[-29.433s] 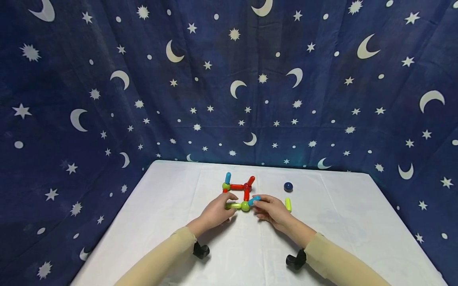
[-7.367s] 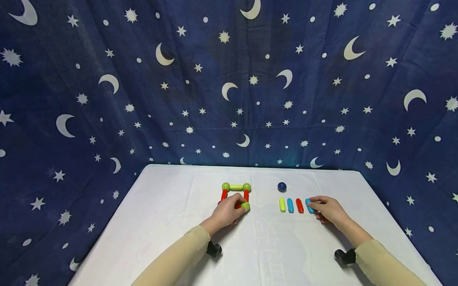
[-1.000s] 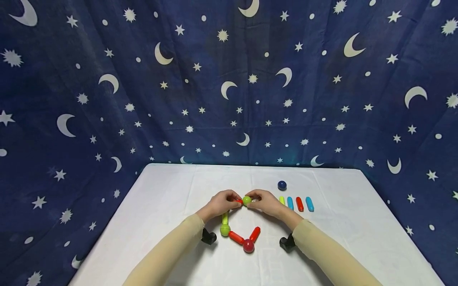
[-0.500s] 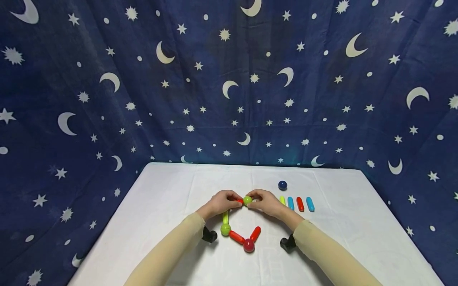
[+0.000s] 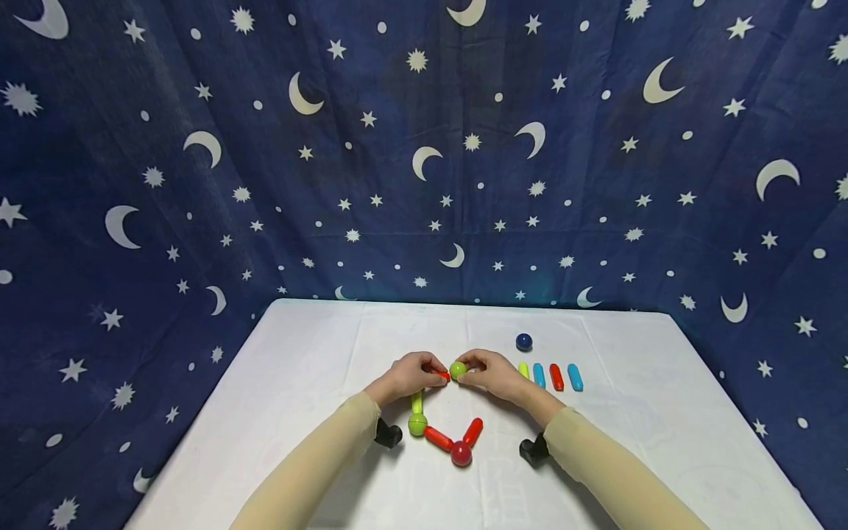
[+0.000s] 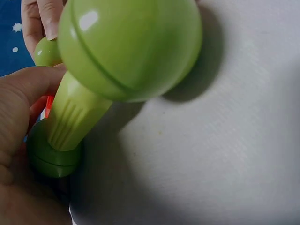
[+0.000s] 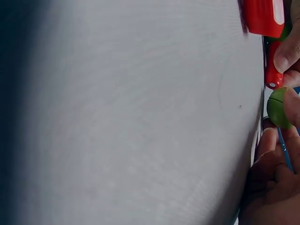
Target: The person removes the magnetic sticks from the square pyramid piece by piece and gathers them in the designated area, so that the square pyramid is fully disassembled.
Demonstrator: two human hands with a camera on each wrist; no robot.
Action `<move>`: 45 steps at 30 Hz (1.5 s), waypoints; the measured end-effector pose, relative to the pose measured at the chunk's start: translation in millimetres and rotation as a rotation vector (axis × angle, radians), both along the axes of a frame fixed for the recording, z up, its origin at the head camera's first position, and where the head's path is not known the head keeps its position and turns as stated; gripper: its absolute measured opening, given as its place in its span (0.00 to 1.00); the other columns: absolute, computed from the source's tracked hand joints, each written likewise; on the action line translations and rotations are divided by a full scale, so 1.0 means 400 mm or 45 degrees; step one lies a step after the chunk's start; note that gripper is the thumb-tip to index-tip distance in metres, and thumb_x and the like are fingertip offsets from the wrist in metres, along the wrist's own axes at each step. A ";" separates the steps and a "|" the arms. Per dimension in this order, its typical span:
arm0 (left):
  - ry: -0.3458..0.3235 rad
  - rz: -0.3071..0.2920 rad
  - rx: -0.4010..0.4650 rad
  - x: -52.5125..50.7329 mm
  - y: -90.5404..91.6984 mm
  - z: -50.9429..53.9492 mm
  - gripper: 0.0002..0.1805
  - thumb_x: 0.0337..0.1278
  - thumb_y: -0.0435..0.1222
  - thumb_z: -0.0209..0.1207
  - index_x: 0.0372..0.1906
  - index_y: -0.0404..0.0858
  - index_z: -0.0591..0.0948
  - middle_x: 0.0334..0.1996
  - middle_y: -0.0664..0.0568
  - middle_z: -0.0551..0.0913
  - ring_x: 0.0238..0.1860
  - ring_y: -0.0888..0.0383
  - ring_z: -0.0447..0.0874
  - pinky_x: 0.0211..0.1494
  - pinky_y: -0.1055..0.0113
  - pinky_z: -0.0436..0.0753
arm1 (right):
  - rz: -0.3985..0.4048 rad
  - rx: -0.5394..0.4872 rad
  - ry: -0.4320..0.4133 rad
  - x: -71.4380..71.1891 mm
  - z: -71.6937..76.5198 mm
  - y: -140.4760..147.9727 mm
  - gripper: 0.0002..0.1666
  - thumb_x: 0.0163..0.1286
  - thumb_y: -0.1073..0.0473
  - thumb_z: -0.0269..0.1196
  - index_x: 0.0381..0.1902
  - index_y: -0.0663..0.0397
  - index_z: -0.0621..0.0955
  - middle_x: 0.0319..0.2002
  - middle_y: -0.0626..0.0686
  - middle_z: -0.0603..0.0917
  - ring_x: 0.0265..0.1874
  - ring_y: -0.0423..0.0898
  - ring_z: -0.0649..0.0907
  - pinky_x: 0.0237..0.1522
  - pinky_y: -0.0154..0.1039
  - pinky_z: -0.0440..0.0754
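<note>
My left hand (image 5: 412, 374) pinches a red magnetic rod (image 7: 273, 70) between thumb and fingers. Facing it, my right hand (image 5: 493, 375) grips a light green ball (image 5: 458, 370) by its fingertips. Rod end and ball sit very close, with a slight gap seemingly between them. A darker green ball (image 6: 54, 157) lies under my left palm, hidden from the head view. From it a yellow-green rod (image 5: 417, 402) runs to a green ball (image 5: 417, 424), then a red rod (image 5: 438, 439), a red ball (image 5: 461, 453) and another red rod (image 5: 473, 431) with its far end free.
Right of my right hand lie a yellow-green rod (image 5: 524, 369), partly covered, a blue rod (image 5: 539, 375), a red rod (image 5: 556, 377) and a second blue rod (image 5: 575, 377). Behind them is a dark blue ball (image 5: 524, 341). A starry curtain (image 5: 424, 147) hangs beyond the white table (image 5: 318, 331).
Over the last second the green ball and the held red rod have parted slightly. Much earlier, the balls and rods formed a closed square; that is now an opened chain.
</note>
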State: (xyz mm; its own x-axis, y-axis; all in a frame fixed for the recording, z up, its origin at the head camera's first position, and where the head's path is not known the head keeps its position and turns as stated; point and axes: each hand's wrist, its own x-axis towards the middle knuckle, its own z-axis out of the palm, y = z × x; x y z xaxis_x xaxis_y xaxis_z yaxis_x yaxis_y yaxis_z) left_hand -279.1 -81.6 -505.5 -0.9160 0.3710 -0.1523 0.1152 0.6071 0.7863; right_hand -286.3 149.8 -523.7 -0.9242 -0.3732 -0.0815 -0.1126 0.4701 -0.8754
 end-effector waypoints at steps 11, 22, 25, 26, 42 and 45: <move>-0.040 -0.024 0.049 -0.001 -0.004 -0.006 0.08 0.60 0.39 0.71 0.43 0.44 0.87 0.37 0.60 0.85 0.36 0.59 0.76 0.42 0.66 0.75 | -0.063 -0.079 0.022 -0.006 0.067 0.053 0.25 0.67 0.51 0.73 0.58 0.53 0.83 0.46 0.52 0.86 0.39 0.49 0.82 0.35 0.42 0.77; -0.037 -0.033 0.001 0.003 -0.022 0.001 0.09 0.61 0.41 0.71 0.44 0.46 0.87 0.38 0.59 0.83 0.38 0.57 0.77 0.45 0.63 0.76 | -0.316 0.002 0.088 -0.048 0.151 0.247 0.35 0.71 0.44 0.68 0.68 0.55 0.75 0.58 0.59 0.81 0.52 0.53 0.80 0.49 0.46 0.79; -0.032 -0.037 0.007 0.005 -0.032 0.002 0.11 0.60 0.40 0.71 0.47 0.45 0.87 0.39 0.58 0.83 0.41 0.58 0.77 0.49 0.62 0.76 | -0.369 0.043 0.082 -0.053 0.146 0.291 0.37 0.71 0.44 0.68 0.70 0.57 0.73 0.60 0.60 0.79 0.55 0.55 0.78 0.54 0.48 0.79; -0.030 -0.037 0.005 0.006 -0.035 0.003 0.12 0.60 0.39 0.71 0.48 0.45 0.87 0.40 0.58 0.83 0.42 0.58 0.77 0.51 0.62 0.76 | -0.378 0.055 0.085 -0.054 0.141 0.305 0.38 0.71 0.44 0.68 0.70 0.58 0.73 0.60 0.61 0.78 0.55 0.56 0.78 0.55 0.49 0.78; 0.000 -0.036 -0.026 0.007 -0.048 -0.003 0.09 0.61 0.41 0.70 0.44 0.47 0.86 0.38 0.58 0.82 0.42 0.56 0.75 0.51 0.58 0.74 | -0.423 0.280 0.058 -0.085 0.050 0.387 0.30 0.70 0.52 0.69 0.62 0.63 0.75 0.55 0.66 0.80 0.52 0.60 0.78 0.56 0.56 0.79; 0.003 -0.035 -0.023 0.006 -0.047 -0.004 0.09 0.61 0.41 0.70 0.44 0.47 0.87 0.38 0.58 0.82 0.42 0.56 0.75 0.51 0.58 0.74 | -0.423 0.289 0.063 -0.089 0.044 0.386 0.30 0.70 0.52 0.69 0.63 0.63 0.76 0.53 0.66 0.80 0.50 0.60 0.78 0.55 0.55 0.79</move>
